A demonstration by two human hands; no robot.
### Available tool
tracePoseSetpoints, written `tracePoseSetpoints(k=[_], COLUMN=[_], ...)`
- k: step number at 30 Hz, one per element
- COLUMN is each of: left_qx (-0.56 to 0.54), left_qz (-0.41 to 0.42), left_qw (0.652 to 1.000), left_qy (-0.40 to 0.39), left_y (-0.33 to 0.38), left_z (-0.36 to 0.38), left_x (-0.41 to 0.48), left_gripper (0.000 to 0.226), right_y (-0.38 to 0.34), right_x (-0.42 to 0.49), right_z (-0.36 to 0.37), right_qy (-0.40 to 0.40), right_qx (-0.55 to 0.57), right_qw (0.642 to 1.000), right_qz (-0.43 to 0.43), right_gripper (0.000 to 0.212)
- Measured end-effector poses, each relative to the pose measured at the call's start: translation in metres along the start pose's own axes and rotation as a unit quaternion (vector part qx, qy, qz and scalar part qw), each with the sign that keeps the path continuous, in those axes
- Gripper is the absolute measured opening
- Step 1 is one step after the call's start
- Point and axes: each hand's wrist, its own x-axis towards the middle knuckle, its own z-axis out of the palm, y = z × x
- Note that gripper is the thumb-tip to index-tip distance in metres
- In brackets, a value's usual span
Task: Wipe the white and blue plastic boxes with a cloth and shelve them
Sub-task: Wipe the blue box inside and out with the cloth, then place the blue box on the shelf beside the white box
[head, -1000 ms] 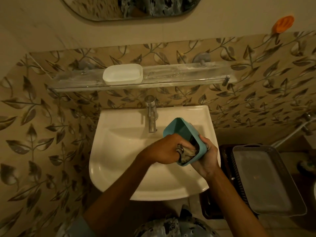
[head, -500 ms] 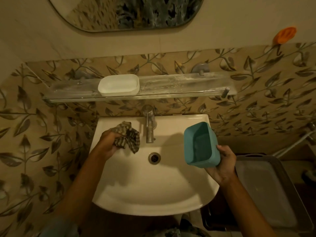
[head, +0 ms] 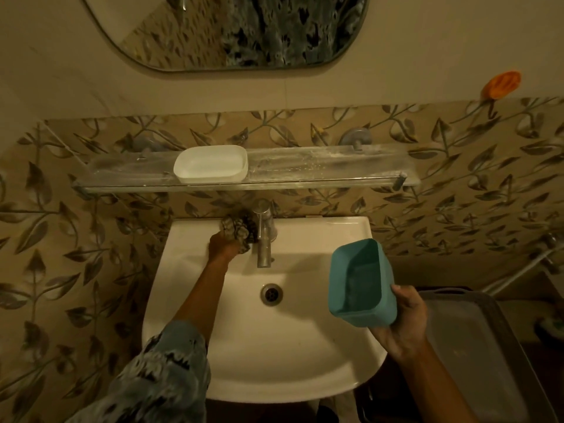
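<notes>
**Now: cloth at the tap, blue box in hand**

Here your left hand (head: 224, 247) reaches far over the sink (head: 305, 361), its grip closed on the cloth (head: 239, 228), which sits just beside the tap (head: 264, 236). Your right hand (head: 403, 325) grips the blue box (head: 361, 283), tilted, opening toward you, above the sink's right rim. The white box (head: 210, 163) rests on the glass shelf (head: 320, 175), left of centre.

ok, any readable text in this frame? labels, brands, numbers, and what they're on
None readable.
White box on the glass shelf: plain, no label.
Blue box in the right hand: no marking seen on the faces in view.
Cloth in the left hand: pattern only.
Tap, grey tray, orange wall item: no lettering visible.
</notes>
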Motion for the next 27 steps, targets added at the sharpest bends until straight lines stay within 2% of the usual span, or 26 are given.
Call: tracePoseSetpoints(k=[3, 6, 8, 10, 13, 15, 17, 20, 23, 27], left_qx=[0.055, 0.059, 0.009, -0.047, -0.122, -0.161, -0.19, -0.215, -0.23, -0.22], left_qz=[0.035, 0.08, 0.128, 0.181, 0.237, 0.249, 0.254, 0.295, 0.328, 0.364], left_qw=[0.998, 0.994, 0.99, 0.982, 0.963, 0.952, 0.941, 0.92, 0.91, 0.903], left_qy=[-0.001, 0.047, 0.056, 0.014, -0.04, -0.076, -0.117, -0.146, -0.112, -0.056], left_y=[-0.008, -0.005, -0.001, 0.001, 0.011, 0.017, 0.029, 0.05, 0.074, 0.106], left_z=[-0.004, -0.014, -0.021, -0.027, -0.037, -0.043, -0.047, -0.053, -0.059, -0.067], left_x=[-0.003, -0.026, -0.058, -0.099, -0.166, -0.198, -0.221, -0.237, -0.238, -0.226], left_gripper=[0.041, 0.051, 0.04, 0.025, 0.022, 0.016, 0.026, 0.04, 0.052, 0.052], right_y=[-0.002, -0.001, -0.001, 0.002, 0.007, 0.012, 0.017, 0.02, 0.016, -0.001], right_x=[-0.002, -0.001, 0.0, 0.001, 0.002, 0.003, 0.003, 0.005, 0.011, 0.018], right_z=[0.004, 0.014, 0.025, 0.039, 0.064, 0.082, 0.101, 0.124, 0.139, 0.157], right_qy=[0.008, 0.007, -0.001, -0.011, -0.033, -0.042, -0.044, -0.047, -0.052, -0.062], right_qx=[-0.002, 0.0, 0.002, -0.008, -0.039, -0.075, -0.117, -0.154, -0.229, -0.382], right_qw=[1.0, 1.0, 1.0, 0.999, 0.995, 0.987, 0.975, 0.958, 0.931, 0.856], right_qz=[0.001, -0.011, -0.024, -0.043, -0.09, -0.139, -0.183, -0.236, -0.279, -0.342], right_gripper=[0.083, 0.097, 0.093, 0.079, 0.079, 0.066, 0.054, 0.057, 0.052, 0.055])
